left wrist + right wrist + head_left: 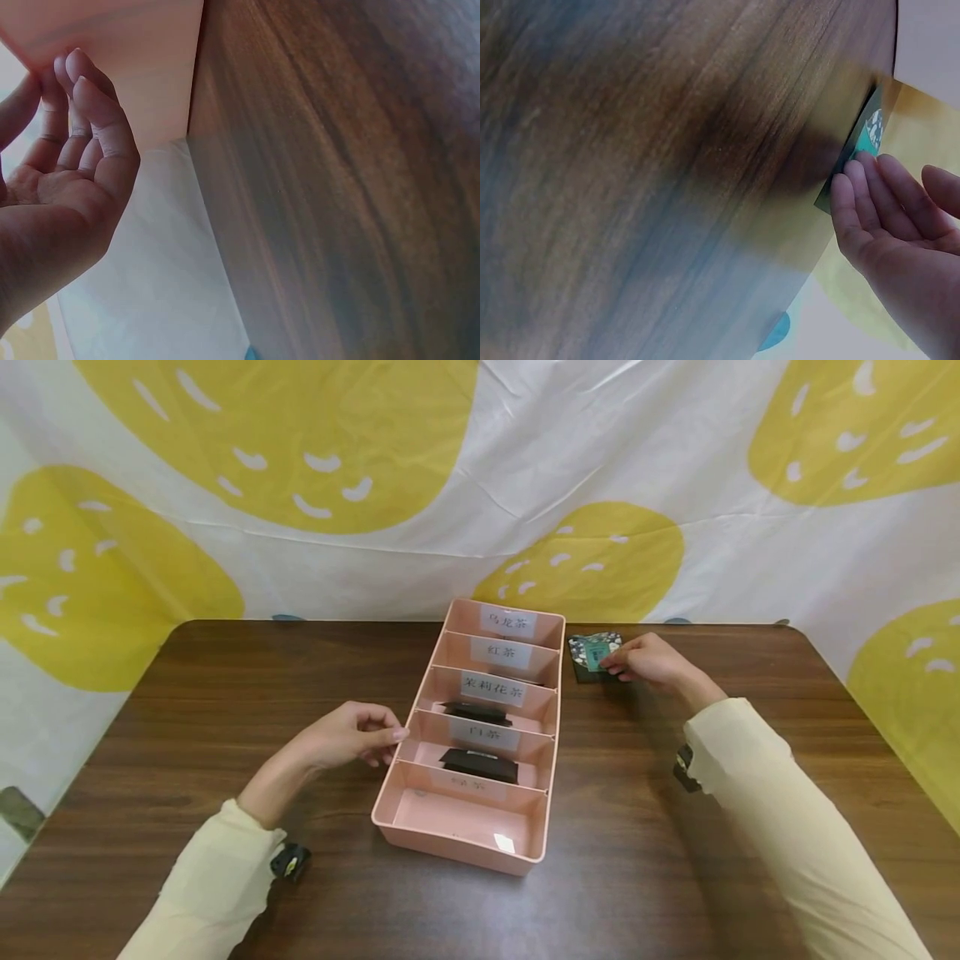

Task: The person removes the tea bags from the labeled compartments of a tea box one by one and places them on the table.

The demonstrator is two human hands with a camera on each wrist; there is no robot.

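Dark, with a white speckled pattern and a teal label at its centre, the tea packet (592, 653) lies flat on the wooden table (225, 693), just beside the far right corner of the pink organizer tray (457, 847). My right hand (648, 662) rests on the packet's right side, fingers (862, 187) nearly straight, their tips touching the teal label; I cannot tell whether the thumb pinches the edge. The writing on the packet is too small to read.

My left hand (348, 737) is at the tray's left wall, level with the fourth compartment from the far end. Its fingers (94, 105) are relaxed and slightly bent, tips touching the pink wall; it grips nothing.

The tray has five compartments in a row, each with a white paper label in Chinese characters. From the far end, the labels read 乌龙茶 (508, 622), 红茶 (501, 652) and 茉莉花茶 (492, 688); the fourth ends in 茶, and the nearest label is too faint to read. A dark packet (477, 713) lies in the third compartment, and another dark packet (480, 764) lies in the fourth. A small white slip (504, 842) lies in the nearest compartment.
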